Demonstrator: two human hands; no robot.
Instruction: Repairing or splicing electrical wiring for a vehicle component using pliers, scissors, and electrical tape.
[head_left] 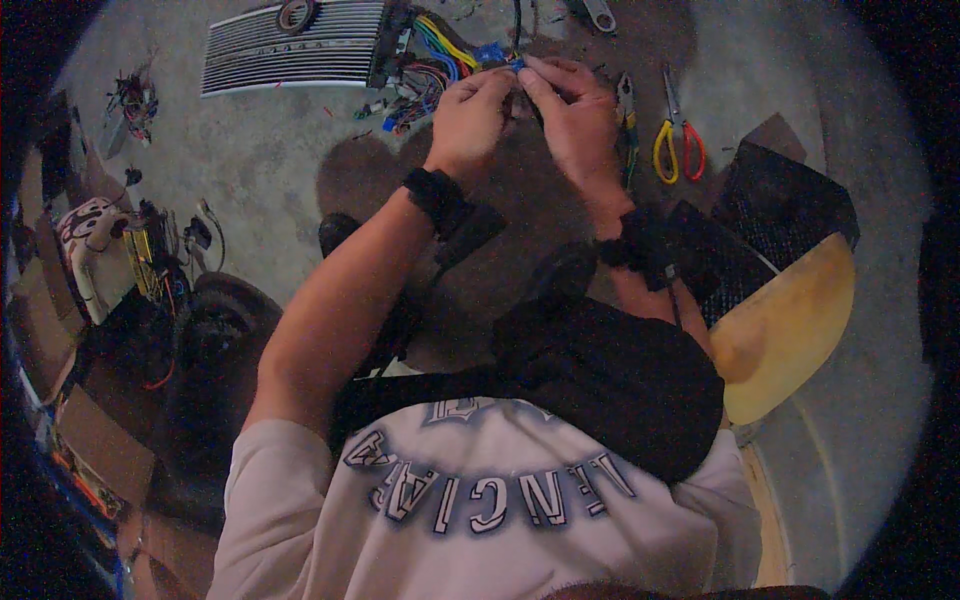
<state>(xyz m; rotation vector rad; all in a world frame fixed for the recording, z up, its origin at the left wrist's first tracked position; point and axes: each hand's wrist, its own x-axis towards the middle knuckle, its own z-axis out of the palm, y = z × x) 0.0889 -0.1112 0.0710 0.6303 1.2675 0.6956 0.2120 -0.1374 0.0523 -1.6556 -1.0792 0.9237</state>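
Note:
Up at the top middle, my left hand and my right hand meet with fingertips almost touching. Both pinch a small blue wire connector, which the fingers partly cover; a dark cable rises from it. A bundle of yellow, green and blue wires runs in just left of my fingers. These wires come from the end of a silver finned metal unit. Below them lie more thin wires with a blue plug, close by my left hand.
Right of my right hand lie pliers and scissors with one yellow and one red handle. A wrench is farther off. A tape roll rests on the finned unit. Cardboard boxes and loose wiring sit to the left.

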